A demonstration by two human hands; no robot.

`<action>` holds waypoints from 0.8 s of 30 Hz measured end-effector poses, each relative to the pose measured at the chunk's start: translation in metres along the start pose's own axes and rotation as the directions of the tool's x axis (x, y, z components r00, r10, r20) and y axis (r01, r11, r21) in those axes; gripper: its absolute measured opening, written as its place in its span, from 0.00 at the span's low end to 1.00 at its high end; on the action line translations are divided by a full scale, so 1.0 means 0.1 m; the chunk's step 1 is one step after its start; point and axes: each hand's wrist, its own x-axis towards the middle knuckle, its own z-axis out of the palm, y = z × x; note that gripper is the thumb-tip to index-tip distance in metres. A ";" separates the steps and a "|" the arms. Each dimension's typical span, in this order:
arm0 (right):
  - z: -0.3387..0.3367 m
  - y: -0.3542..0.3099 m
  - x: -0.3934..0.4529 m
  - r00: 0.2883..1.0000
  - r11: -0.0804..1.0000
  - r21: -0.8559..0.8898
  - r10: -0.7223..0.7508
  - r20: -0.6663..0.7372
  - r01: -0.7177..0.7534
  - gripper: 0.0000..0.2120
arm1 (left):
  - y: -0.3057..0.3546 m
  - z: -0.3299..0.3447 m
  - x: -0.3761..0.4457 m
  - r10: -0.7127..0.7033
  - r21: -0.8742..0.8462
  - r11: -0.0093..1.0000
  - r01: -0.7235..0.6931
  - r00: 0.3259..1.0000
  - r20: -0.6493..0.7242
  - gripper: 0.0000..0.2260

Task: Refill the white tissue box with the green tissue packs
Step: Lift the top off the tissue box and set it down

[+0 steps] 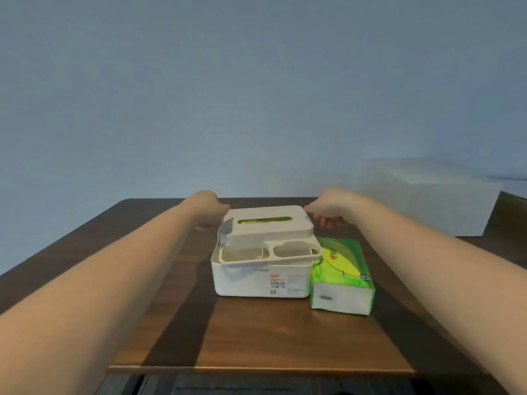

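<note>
The white tissue box point(262, 280) stands in the middle of the wooden table point(256, 337). Its white lid point(268, 228), with a slot and front compartments, sits tilted above the box, raised at the back. Green shows through the slot. My left hand point(209, 209) grips the lid's left back end and my right hand point(328, 210) grips its right back end. A green tissue pack point(342, 276) lies on the table, touching the box's right side.
A white block-shaped object point(427, 195) stands at the back right beyond the table. A blue-grey wall rises behind the table. The table's front edge runs close to me, with dark floor below it.
</note>
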 end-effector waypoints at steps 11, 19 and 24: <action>0.16 0.07 -0.09 0.998 0.992 0.119 0.029 0.053 -0.036 0.08 | -0.05 0.14 -0.22 -0.048 -0.148 0.987 0.068 0.990 0.132 0.14; 0.13 -0.18 -0.03 0.985 0.993 0.101 -0.049 -0.166 0.067 0.05 | -0.17 -0.03 -0.15 -0.075 -0.377 0.925 0.036 0.993 -0.089 0.05; 0.17 -0.54 0.05 0.969 0.987 0.099 -0.099 -0.226 0.124 0.03 | -0.45 -0.16 -0.04 -0.126 -0.447 0.894 0.007 0.964 -0.236 0.06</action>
